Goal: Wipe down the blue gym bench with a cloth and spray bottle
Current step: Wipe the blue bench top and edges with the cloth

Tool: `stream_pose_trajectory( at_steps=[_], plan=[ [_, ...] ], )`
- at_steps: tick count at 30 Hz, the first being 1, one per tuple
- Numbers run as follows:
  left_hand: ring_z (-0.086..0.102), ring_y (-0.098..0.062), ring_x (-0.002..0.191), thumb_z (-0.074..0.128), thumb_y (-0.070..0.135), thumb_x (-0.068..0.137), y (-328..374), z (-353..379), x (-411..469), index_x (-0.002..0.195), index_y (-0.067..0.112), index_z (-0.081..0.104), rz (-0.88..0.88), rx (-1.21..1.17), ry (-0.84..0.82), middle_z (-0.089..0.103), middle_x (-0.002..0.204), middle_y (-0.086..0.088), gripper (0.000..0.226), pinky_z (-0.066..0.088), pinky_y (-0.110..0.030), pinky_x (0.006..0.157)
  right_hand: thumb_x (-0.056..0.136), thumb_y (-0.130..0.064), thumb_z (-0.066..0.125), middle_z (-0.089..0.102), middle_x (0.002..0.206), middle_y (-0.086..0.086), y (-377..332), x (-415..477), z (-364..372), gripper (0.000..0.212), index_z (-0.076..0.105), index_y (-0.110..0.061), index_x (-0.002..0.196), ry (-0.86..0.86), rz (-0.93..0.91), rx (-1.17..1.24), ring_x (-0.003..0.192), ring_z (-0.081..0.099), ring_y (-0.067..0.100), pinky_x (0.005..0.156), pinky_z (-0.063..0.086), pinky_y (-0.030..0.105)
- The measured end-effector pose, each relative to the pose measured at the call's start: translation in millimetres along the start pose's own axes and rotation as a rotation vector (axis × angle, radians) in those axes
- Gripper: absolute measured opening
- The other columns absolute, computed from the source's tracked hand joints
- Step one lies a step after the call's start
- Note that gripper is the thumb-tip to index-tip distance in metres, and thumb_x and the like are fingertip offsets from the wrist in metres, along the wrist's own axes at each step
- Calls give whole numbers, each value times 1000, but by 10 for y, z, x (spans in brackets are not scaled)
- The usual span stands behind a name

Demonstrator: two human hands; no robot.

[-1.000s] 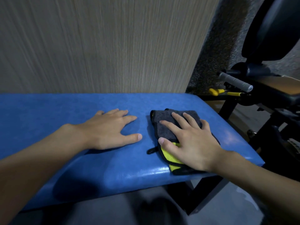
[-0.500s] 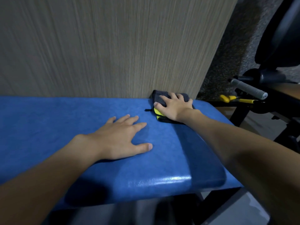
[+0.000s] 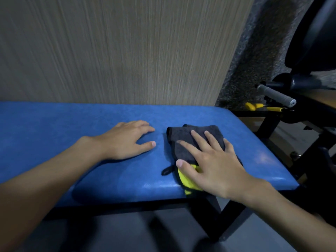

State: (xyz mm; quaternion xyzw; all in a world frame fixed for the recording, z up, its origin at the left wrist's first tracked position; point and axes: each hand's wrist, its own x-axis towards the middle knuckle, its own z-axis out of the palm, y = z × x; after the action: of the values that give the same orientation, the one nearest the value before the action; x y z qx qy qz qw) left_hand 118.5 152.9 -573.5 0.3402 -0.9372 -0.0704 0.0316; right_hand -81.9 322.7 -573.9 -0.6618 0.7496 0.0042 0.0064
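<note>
The grey and yellow cloth (image 3: 183,142) is laid on the blue bench surface (image 3: 72,128), towards its right end and reaching its near edge. The cloth is pressed flat by the right hand (image 3: 214,166), whose grip is wide: the fingers are spread straight over the grey fabric, the thumb at the yellow fold. The left hand (image 3: 125,140) is rested palm down on the bare surface near its middle, its grip likewise wide and holding nothing. A wood-grain wall panel (image 3: 127,51) is seen behind the surface, and a black gym machine (image 3: 309,42) with a grey handle (image 3: 274,94) beyond its right end.
</note>
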Motion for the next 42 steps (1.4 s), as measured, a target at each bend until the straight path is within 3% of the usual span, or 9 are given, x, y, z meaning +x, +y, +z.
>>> stream_pose_trajectory(
  at_steps=[4, 9, 12, 15, 20, 25, 29, 36, 42],
  plan=[
    [27, -10, 147, 19, 82, 74, 22, 82, -23, 151, 29, 40, -45, -50, 34, 32, 159, 5, 95, 17, -42, 122, 66, -87, -15, -13, 166, -11, 37, -186, -63, 91, -5, -55, 151, 22, -35, 7, 152, -16, 22, 119, -4, 59],
    [26, -11, 147, 43, 63, 96, -7, -40, 34, 152, 31, 36, -19, 10, -39, 29, 160, 8, 65, 20, -35, 120, 70, -89, -6, -2, 167, -10, 1, 25, -1, 90, 5, -53, 151, 27, 4, -9, 153, -6, 24, 118, 3, 58],
    [18, -12, 150, 26, 85, 79, -87, -107, 49, 153, 39, 30, 6, 86, -115, 22, 162, 6, 86, 20, -42, 121, 69, -85, -1, 5, 166, -10, 26, 316, -1, 87, 12, -54, 149, 50, 30, 22, 153, 0, 22, 117, 7, 59],
    [15, -11, 151, 12, 90, 67, -198, -107, 34, 152, 44, 25, 8, 102, -103, 19, 163, 7, 98, 19, -43, 120, 71, -86, 3, 10, 165, -10, 74, 734, -6, 84, 18, -54, 147, 57, 56, 49, 152, 5, 22, 116, 10, 59],
    [7, -10, 153, 10, 89, 65, -231, -21, 3, 154, 44, 19, 11, 64, -83, 12, 167, 8, 101, 11, -37, 122, 85, -81, 18, 14, 165, -9, 176, 1569, 13, 70, 26, -50, 148, 62, 128, 43, 151, 8, 25, 114, 10, 63],
    [7, -11, 154, 27, 87, 79, -167, -65, 17, 155, 41, 21, -11, 54, -116, 11, 167, 7, 90, 10, -37, 123, 88, -79, 19, 16, 165, -7, 169, 1988, -21, 68, 26, -49, 149, 51, 197, 55, 152, 8, 27, 112, 8, 66],
    [16, -9, 150, 43, 73, 89, -148, -113, -5, 154, 37, 28, -10, 30, -90, 21, 163, 11, 77, 16, -32, 119, 90, -78, 17, 9, 167, -6, 137, 1851, -18, 72, 19, -46, 154, 17, 196, 59, 153, 2, 27, 116, 6, 63],
    [19, -8, 149, 35, 68, 95, -180, -115, -84, 153, 38, 32, -40, 43, -78, 24, 161, 12, 64, 20, -38, 119, 87, -78, 11, 3, 167, -6, -46, 931, 9, 72, 14, -49, 153, 20, 94, 43, 153, -1, 28, 117, 3, 63],
    [22, -10, 148, 23, 71, 86, -122, -94, -135, 153, 36, 31, -45, 80, -67, 26, 160, 10, 76, 21, -38, 117, 74, -86, -5, -11, 166, -10, -171, 92, -53, 85, -5, -52, 152, -33, 37, 19, 152, -14, 20, 120, -3, 57]
  ],
)
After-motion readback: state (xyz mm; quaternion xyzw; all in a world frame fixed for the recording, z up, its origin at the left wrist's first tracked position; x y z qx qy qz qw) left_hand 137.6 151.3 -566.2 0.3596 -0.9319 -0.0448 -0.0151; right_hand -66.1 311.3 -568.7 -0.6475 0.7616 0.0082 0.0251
